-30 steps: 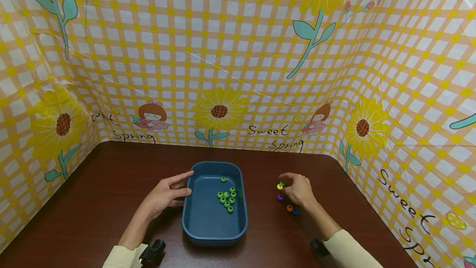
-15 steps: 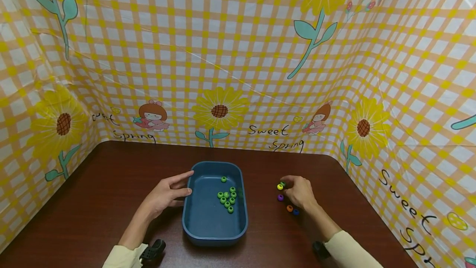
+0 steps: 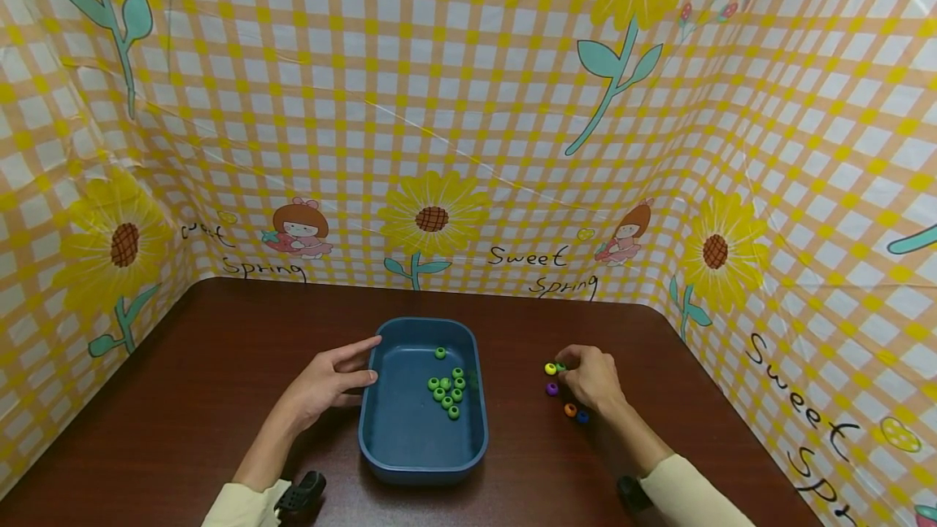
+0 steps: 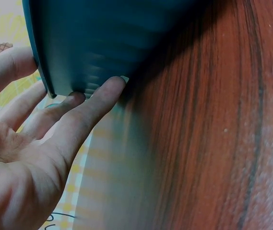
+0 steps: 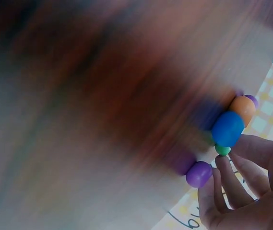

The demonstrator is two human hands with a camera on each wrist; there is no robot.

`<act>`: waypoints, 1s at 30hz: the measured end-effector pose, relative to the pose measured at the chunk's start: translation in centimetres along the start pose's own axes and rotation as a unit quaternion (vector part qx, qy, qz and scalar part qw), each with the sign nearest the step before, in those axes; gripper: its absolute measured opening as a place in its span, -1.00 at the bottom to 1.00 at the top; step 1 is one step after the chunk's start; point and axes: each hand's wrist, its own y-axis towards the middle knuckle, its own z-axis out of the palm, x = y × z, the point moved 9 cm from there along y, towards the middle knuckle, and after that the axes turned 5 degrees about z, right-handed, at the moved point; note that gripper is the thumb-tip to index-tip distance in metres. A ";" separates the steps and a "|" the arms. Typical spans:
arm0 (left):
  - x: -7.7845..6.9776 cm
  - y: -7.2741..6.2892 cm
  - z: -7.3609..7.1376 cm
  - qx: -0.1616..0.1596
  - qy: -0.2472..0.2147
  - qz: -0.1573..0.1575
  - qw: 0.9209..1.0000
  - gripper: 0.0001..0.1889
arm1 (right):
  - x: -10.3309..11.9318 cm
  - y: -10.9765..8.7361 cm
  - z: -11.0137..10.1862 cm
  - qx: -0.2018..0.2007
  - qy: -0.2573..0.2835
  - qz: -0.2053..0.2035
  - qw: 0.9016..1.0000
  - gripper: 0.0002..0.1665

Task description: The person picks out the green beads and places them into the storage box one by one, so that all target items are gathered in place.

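A deep blue rectangular bin (image 3: 420, 458) stands on the table, with several green beads (image 3: 445, 384) inside on its right side. My left hand (image 3: 322, 385) rests against the bin's left wall, fingers extended; the left wrist view shows fingertips on the outer wall (image 4: 93, 43). My right hand (image 3: 591, 376) pinches a green bead (image 3: 560, 367) between thumb and index finger, low over the table. Just left of it lies a yellow bead (image 3: 551, 369). Nearer are a purple bead (image 3: 552, 389), an orange bead (image 3: 570, 410) and a blue bead (image 3: 582, 416). Another purple bead (image 5: 199, 174) sits by the other fingertips.
The dark wood table (image 3: 241, 332) is enclosed at the back and sides by a yellow checked cloth (image 3: 468, 145) with sunflowers. Black wrist devices (image 3: 302, 492) sit at both cuffs. Table surface lies between the bin and the loose beads.
My right hand and the green bead at its fingertips have shifted slightly to the right and nearer. The left hand and the bin stay put.
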 end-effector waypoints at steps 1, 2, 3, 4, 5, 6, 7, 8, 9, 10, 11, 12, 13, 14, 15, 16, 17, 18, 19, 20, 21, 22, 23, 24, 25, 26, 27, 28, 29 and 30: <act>0.0 0.0 0.0 -0.001 0.000 0.000 1.000 -0.30 | 0.0 0.0 0.0 0.000 0.001 0.001 1.000 -0.78; 0.0 0.0 0.0 -0.001 0.000 0.000 1.000 -0.30 | 0.0 0.0 -0.1 0.000 0.001 0.002 1.000 -0.78; 0.0 0.0 0.0 -0.001 0.001 0.000 1.000 -0.31 | -0.1 0.0 -0.1 0.000 0.001 0.002 1.000 -0.79; 0.0 0.0 0.0 -0.002 0.002 0.000 1.000 -0.32 | -0.1 0.0 -0.1 0.001 0.001 0.003 1.000 -0.80; 0.0 0.0 0.0 -0.002 0.003 0.001 1.000 -0.32 | -0.1 0.0 -0.1 0.001 0.001 0.003 1.000 -0.80; 0.0 0.0 0.0 -0.002 0.004 0.001 1.000 -0.33 | -0.1 0.0 -0.1 0.000 0.001 0.003 1.000 -0.81; 0.0 0.0 0.0 -0.002 0.004 0.001 1.000 -0.33 | -0.1 0.0 -0.2 -0.001 0.001 0.003 1.000 -0.81; 0.0 0.0 0.0 -0.002 0.005 0.002 1.000 -0.34 | -0.1 0.1 -0.2 -0.002 0.000 0.003 1.000 -0.82; 0.0 0.0 0.0 -0.003 0.006 0.002 1.000 -0.34 | -0.1 0.1 -0.2 -0.003 0.000 0.004 1.000 -0.82; 0.0 0.0 0.0 -0.002 0.006 0.002 1.000 -0.34 | -0.2 0.1 -0.2 -0.004 0.000 0.005 1.000 -0.82; 0.0 0.0 0.0 -0.002 0.006 0.002 1.000 -0.34 | -0.2 0.1 -0.2 -0.005 0.001 0.005 1.000 -0.82; 0.0 0.0 0.0 -0.002 0.006 0.002 1.000 -0.33 | -0.2 0.1 -0.2 -0.006 0.001 0.005 1.000 -0.82; 0.0 0.0 0.0 -0.001 0.005 0.002 1.000 -0.33 | -0.3 0.1 -0.2 -0.007 0.002 0.007 1.000 -0.82; -0.1 0.0 0.0 -0.001 0.005 0.002 1.000 -0.33 | -0.3 0.1 -0.2 -0.008 0.003 0.007 1.000 -0.82; 0.0 0.0 0.0 -0.001 0.005 0.002 1.000 -0.33 | -0.4 0.2 -0.2 -0.010 0.003 0.008 1.000 -0.82; 0.0 0.0 0.0 0.000 0.004 0.002 1.000 -0.33 | -0.4 0.2 -0.3 -0.012 0.004 0.008 1.000 -0.82; -0.1 0.0 0.1 -0.001 0.005 0.002 1.000 -0.33 | -0.4 0.2 -0.3 -0.014 0.005 0.008 1.000 -0.82; -0.1 0.0 0.1 -0.001 0.006 0.002 1.000 -0.32 | -0.5 0.2 -0.4 -0.016 0.005 0.009 1.000 -0.82; -0.1 0.0 0.1 -0.001 0.006 0.002 1.000 -0.32 | -0.4 0.2 -0.5 -0.019 0.006 0.009 1.000 -0.82; -0.1 0.0 0.1 -0.001 0.007 0.002 1.000 -0.32 | -0.3 0.2 -0.6 -0.022 0.006 0.008 1.000 -0.82; -0.1 0.0 0.1 -0.001 0.007 0.002 1.000 -0.32 | -0.2 0.2 -0.7 -0.023 0.007 0.007 1.000 -0.81; -0.1 0.0 0.1 0.000 0.006 0.002 1.000 -0.32 | -0.1 0.1 -0.8 -0.024 0.010 0.006 1.000 -0.80; -0.1 0.0 0.1 0.000 0.006 0.002 1.000 -0.32 | 0.2 0.1 -0.9 -0.025 0.010 0.004 1.000 -0.79; -0.1 0.0 0.1 0.000 0.005 0.002 1.000 -0.33 | 0.4 0.0 -1.0 -0.026 0.012 0.002 1.000 -0.78; -0.1 0.0 0.1 0.000 0.005 0.002 1.000 -0.33 | 0.7 -0.1 -1.0 -0.026 0.013 -0.001 1.000 -0.77; -0.1 0.0 0.1 0.001 0.004 0.003 1.000 -0.34 | 1.0 -0.1 -1.1 -0.025 0.017 -0.004 1.000 -0.77; -0.2 -0.1 0.1 0.001 0.003 0.003 1.000 -0.34 | 1.4 -0.2 -1.1 -0.025 0.019 -0.007 0.999 -0.77; -0.2 -0.1 0.1 0.002 0.003 0.003 1.000 -0.34 | 1.7 -0.3 -1.2 -0.025 0.021 -0.010 0.999 -0.77; -0.2 -0.1 0.1 0.002 0.003 0.004 1.000 -0.34 | 2.1 -0.3 -1.3 -0.026 0.022 -0.013 0.999 -0.77; -0.2 -0.1 0.1 0.002 0.003 0.004 1.000 -0.34 | 2.4 -0.4 -1.3 -0.026 0.025 -0.016 0.999 -0.77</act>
